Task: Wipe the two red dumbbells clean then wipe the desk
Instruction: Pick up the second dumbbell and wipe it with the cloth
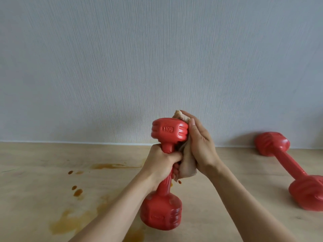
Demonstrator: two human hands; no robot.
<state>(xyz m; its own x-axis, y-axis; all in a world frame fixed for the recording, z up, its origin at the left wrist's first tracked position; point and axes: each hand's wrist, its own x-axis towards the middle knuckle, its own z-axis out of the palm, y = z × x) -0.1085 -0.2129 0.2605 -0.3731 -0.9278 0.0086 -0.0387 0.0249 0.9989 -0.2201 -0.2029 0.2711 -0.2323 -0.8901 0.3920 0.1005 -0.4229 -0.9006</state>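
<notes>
Above the desk, with its brown spill stains not yet wiped, you hold one red dumbbell upright, your left hand wrapped tight round its handle. It looks rigid, smooth and probably heavy at both ends, so that mid-handle grip suits it. The second dumbbell lies well apart by the wall. Your right hand presses a soft cloth against the top head, fingers fairly straight.

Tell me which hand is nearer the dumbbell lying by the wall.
Right. The right hand, pressing a cloth on the held dumbbell, is nearer the lying dumbbell; the left hand grips the handle, farther away.
</notes>
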